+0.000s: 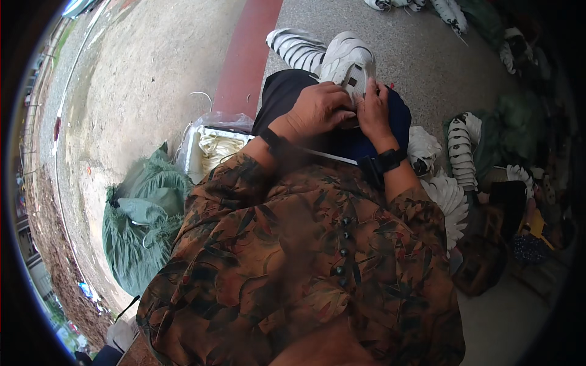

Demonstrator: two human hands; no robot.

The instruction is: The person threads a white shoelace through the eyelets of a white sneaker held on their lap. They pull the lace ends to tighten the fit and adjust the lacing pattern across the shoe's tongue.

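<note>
White shoe upper, w/ black stripes, sits on the person's lap over a dark blue cloth, and both hands are on it. Head view, the only one: left hand is curled over the near edge of the upper, fingers bent and closed on the material, pinning it down. Right hand is just beside it, fingers pinched tight at the edge of the same piece; can't tell whether sth thin like a needle or thread is between them, too small to see. Both wrists wear black bands. Looks like hand work along the upper's edge, mid-step, prob. stitching or trimming, w/ the piece held steady on the lap. Next move likely calls for the left hand to keep the piece flat while the right works a bit further along the edge, w/o letting it slide off the cloth. Around: another striped upper on the floor ahead, more stacked at the right, a green sack at the left, a plastic bag of pale cord near the left knee.
</note>
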